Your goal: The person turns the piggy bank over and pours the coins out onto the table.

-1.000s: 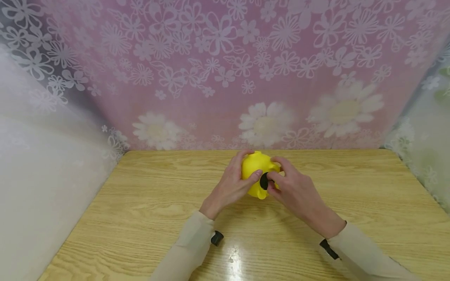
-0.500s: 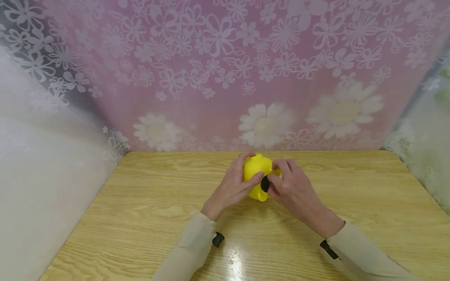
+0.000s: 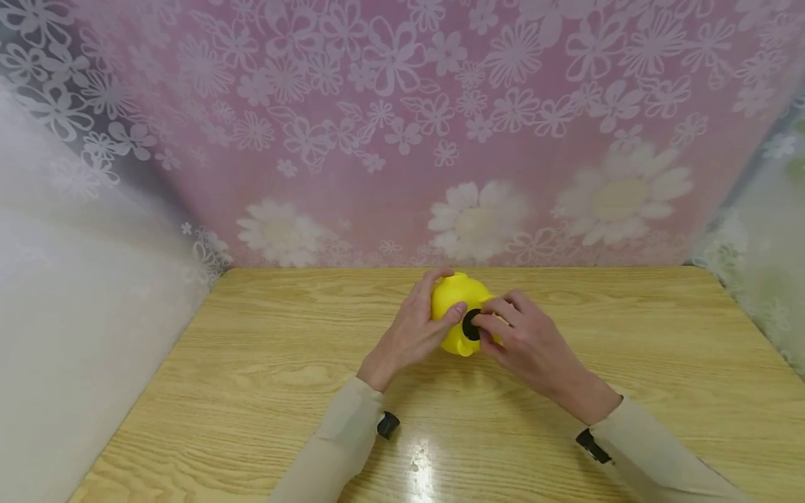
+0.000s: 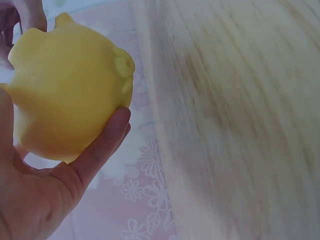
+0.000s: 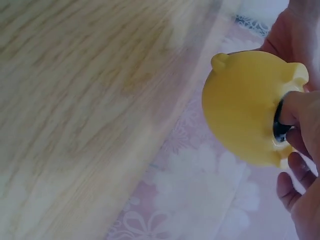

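In the head view a round yellow piggy bank (image 3: 448,297) is held above the table with its underside, stubby feet and black plug (image 3: 470,326) turned to the right. My left hand (image 3: 409,337) grips its left side, the thumb lying across the body near the plug. The fingers of my right hand (image 3: 534,344) are bent in at the plug and pinch it. From the left wrist, the bank (image 4: 70,92) shows its snout and smooth body. In the right wrist view the plug (image 5: 280,129) is partly hidden behind the right thumb and fingers.
A wood-grain table (image 3: 283,391) lies under both hands. Behind it hangs a pink flowered cloth (image 3: 352,175), with a pale cloth (image 3: 82,300) on the left side. Black straps circle both sleeves near the wrists.
The right fingers have shifted slightly at the plug, and more of its black face shows. The left hand keeps its grip on the piggy bank in nearly the same place.
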Demonstrator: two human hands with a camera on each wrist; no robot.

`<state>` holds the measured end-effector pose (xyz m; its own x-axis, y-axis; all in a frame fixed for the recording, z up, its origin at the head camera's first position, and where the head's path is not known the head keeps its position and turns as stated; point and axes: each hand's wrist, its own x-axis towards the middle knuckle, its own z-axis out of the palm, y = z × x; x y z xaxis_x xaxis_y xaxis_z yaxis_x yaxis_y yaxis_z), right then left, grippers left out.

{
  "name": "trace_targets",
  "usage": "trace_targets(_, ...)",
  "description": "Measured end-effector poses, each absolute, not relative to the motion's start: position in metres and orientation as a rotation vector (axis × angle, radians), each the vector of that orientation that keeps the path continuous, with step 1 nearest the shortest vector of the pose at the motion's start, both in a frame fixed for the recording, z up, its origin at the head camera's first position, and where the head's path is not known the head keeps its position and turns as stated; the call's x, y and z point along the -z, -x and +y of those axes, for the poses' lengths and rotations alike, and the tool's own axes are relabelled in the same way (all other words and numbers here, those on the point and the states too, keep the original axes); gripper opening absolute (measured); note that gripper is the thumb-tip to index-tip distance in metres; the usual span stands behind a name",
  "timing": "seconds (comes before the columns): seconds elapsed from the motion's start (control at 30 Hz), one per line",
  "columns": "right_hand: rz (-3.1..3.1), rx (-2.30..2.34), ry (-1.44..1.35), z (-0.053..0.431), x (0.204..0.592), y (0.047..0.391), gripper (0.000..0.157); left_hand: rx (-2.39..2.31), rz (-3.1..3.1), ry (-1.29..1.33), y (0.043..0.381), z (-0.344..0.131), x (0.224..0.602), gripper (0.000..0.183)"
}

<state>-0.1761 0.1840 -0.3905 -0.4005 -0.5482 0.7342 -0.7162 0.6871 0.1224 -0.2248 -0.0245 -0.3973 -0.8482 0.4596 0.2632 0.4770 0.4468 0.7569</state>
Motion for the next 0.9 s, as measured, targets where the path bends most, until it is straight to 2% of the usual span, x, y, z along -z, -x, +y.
trace_targets(0.37,-2.138,-0.203,-1.081,0.1837,0.3864,0.1789,0.04,1.413,-2.665,0.875,0.2263,-0.0234,0.3999,0.063)
trace_targets(0.9,-2.261,-0.211,-0.987,0.1899,0.381,0.1805,0.031,1.367,-2.715,0.869,0.2257,-0.0206,0.4004,0.061)
